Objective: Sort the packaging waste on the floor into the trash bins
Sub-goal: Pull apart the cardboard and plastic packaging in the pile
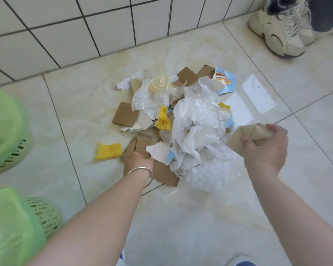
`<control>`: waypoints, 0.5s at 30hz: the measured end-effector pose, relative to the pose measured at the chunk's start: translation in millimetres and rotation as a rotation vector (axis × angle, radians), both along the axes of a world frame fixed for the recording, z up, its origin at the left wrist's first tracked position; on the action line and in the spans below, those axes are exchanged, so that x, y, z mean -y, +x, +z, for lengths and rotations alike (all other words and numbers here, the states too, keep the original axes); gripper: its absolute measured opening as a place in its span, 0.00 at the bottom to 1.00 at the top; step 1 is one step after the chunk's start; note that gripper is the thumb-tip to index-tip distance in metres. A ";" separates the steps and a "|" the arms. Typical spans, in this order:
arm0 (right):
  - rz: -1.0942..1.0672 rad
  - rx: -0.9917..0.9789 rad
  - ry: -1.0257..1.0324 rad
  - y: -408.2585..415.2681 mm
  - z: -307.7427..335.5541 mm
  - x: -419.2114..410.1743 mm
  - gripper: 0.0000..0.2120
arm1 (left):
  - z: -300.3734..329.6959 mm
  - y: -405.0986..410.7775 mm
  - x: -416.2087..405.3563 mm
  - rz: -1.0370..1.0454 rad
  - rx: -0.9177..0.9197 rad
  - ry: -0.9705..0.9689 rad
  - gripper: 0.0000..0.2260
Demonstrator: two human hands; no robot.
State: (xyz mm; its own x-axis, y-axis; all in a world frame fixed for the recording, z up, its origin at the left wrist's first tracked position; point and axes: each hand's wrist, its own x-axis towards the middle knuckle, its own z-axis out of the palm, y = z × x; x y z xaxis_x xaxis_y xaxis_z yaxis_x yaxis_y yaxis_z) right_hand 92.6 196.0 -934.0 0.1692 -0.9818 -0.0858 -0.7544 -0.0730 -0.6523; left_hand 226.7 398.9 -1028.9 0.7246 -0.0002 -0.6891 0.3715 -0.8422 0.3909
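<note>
Cardboard scraps (pixel 247 138) clenched in right hand (pixel 265 148); left hand (pixel 137 161) gripping floor cardboard (pixel 140 144).

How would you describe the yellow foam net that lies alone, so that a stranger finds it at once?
Start at the waste pile on the floor tiles. On its left edge, just left of the left hand, lies a flat yellow foam net. Unlike the other yellow pieces, it lies apart from the pile on bare tile.

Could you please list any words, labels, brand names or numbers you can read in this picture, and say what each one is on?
No text can be read anywhere in this view.
The blue snack wrapper at the far edge of the pile shows a picture of food, but any lettering on it is too small and blurred to make out.
The cardboard pieces show no print.
</note>
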 end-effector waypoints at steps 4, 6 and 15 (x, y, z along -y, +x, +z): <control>0.069 0.094 0.091 22.9 -1.9 -32.0 0.27 | 0.0 -3.5 -0.3 -0.022 -0.005 -0.003 0.16; 0.095 0.105 0.145 32.1 -6.5 -49.6 0.26 | 2.3 -4.0 -0.3 -0.098 0.146 -0.031 0.12; 0.497 -0.136 0.313 60.6 -34.9 -106.6 0.26 | -11.3 15.4 4.6 -0.737 0.440 0.097 0.17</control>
State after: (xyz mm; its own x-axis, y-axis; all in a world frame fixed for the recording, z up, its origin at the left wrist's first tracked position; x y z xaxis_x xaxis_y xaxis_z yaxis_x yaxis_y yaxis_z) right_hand 153.2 302.6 -968.9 0.5688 -0.7126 -0.4107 -0.7571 -0.2585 -0.6000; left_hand 242.0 394.3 -1040.2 0.7636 -0.5311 -0.3672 -0.4514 -0.8458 0.2844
